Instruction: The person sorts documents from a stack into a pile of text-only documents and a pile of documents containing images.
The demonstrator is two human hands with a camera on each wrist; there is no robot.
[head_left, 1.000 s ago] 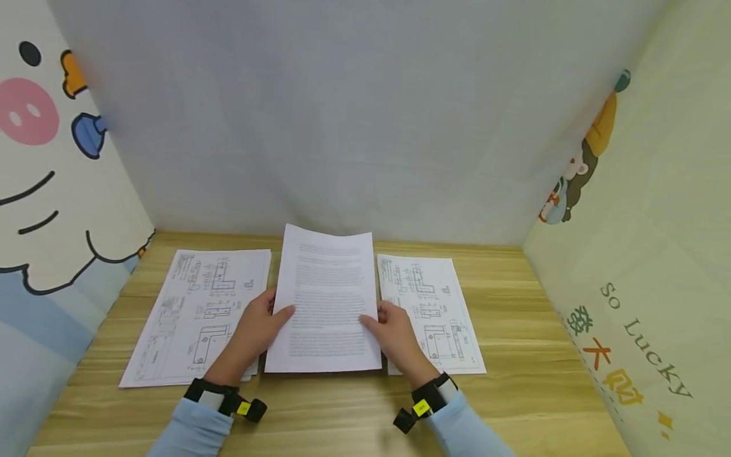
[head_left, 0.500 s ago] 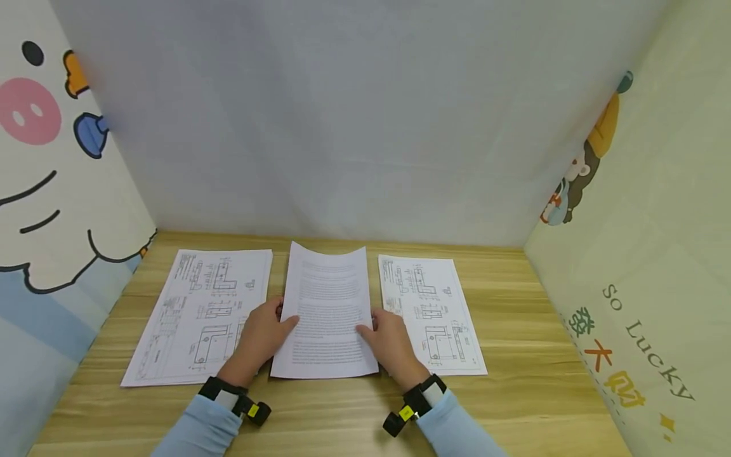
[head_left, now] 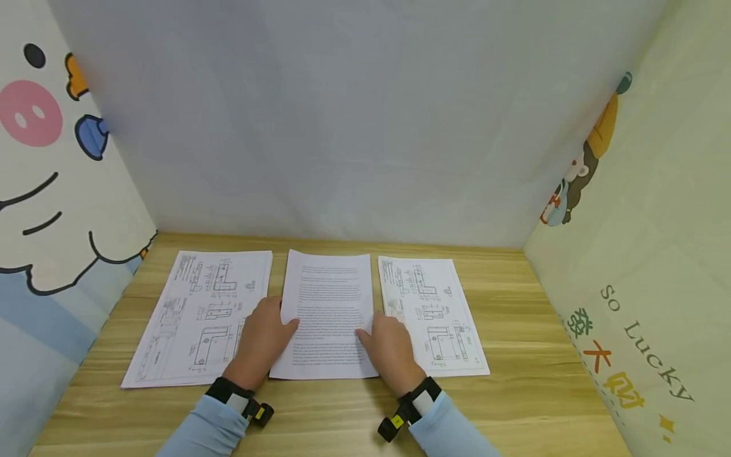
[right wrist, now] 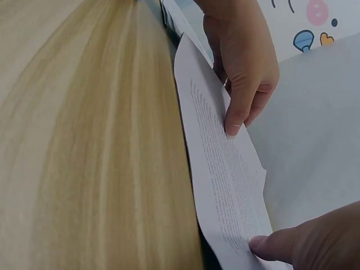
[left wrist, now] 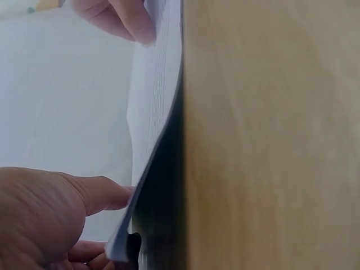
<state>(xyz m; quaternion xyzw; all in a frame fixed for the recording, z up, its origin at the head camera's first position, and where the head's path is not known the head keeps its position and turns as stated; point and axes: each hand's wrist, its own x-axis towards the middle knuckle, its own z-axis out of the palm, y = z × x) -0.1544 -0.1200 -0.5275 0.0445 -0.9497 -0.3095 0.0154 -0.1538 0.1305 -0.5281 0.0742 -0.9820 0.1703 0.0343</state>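
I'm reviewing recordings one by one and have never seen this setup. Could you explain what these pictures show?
There is no robot here, only a person using two bare hands. The wide picture comes from a camera on the head, looking forward and down. The other two come from cameras worn on the wrists: the left one shows the left hand close up with the right hand at the top; the right one shows the reverse.

On the wooden table lie a left drawing sheet and a right drawing sheet, both with technical drawings. Between them, the hands hold a printed page by its side edges, thumbs on the text side. Its edge by the left hand is lifted off the table. Whether it is one sheet or several, I can't tell.
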